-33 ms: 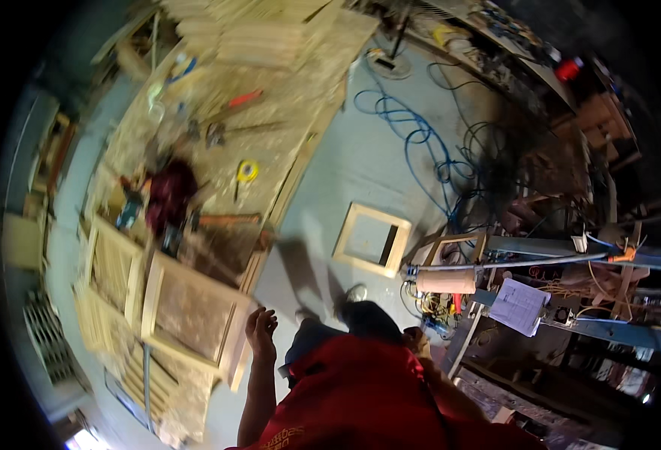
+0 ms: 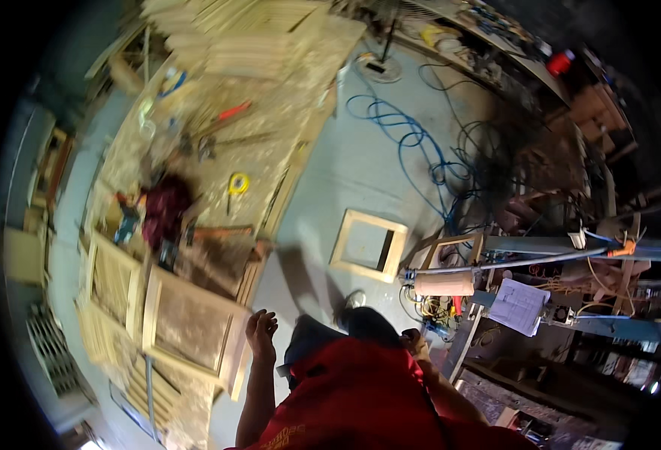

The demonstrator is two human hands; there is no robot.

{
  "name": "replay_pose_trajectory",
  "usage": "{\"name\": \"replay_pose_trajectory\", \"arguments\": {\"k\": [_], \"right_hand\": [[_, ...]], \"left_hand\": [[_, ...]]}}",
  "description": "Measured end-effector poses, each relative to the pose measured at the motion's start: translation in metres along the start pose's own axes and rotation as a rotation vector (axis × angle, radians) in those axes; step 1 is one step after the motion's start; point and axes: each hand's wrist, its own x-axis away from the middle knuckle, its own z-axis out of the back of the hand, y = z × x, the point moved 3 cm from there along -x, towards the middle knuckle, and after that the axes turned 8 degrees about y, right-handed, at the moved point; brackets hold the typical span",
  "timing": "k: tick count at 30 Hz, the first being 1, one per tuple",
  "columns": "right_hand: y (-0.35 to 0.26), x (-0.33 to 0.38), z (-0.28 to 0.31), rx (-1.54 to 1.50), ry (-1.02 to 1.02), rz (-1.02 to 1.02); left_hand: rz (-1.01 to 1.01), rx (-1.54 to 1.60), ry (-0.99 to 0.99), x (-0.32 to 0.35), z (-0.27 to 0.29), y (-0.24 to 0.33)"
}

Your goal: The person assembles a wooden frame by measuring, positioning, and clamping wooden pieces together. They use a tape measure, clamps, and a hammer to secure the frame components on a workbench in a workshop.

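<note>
My left hand [image 2: 261,334] hangs beside the workbench, its fingers loosely bent and apart, holding nothing. Closest to it is a wooden frame [image 2: 225,341] lying on the bench's near end. My right hand [image 2: 416,345] is low by my right hip, its fingers curled in. Something small and dark shows at its fingers, too blurred to name. On the floor ahead lies a small rectangular wooden frame [image 2: 339,259], apart from both hands.
The bench holds a second frame [image 2: 135,296], a yellow tape measure [image 2: 239,182], a hammer [image 2: 221,232], a maroon cloth [image 2: 167,214] and stacked wood strips [image 2: 248,56]. Blue hose [image 2: 413,139] coils across the floor. At right, papers [image 2: 520,306] lie on a metal-framed machine.
The view has shifted slightly, so the bench's far part and the floor items sit a little further left. Both hands keep nearly the same pose.
</note>
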Motion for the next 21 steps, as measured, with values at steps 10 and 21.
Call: {"name": "replay_pose_trajectory", "arguments": {"k": [10, 21], "right_hand": [[-0.1, -0.164, 0.06, -0.246, 0.101, 0.268], [-0.223, -0.526, 0.17, -0.313, 0.198, 0.194]], "left_hand": [[-0.114, -0.31, -0.351, -0.08, -0.268, 0.04], [0.088, -0.502, -0.411, -0.31, -0.612, 0.077]]}}
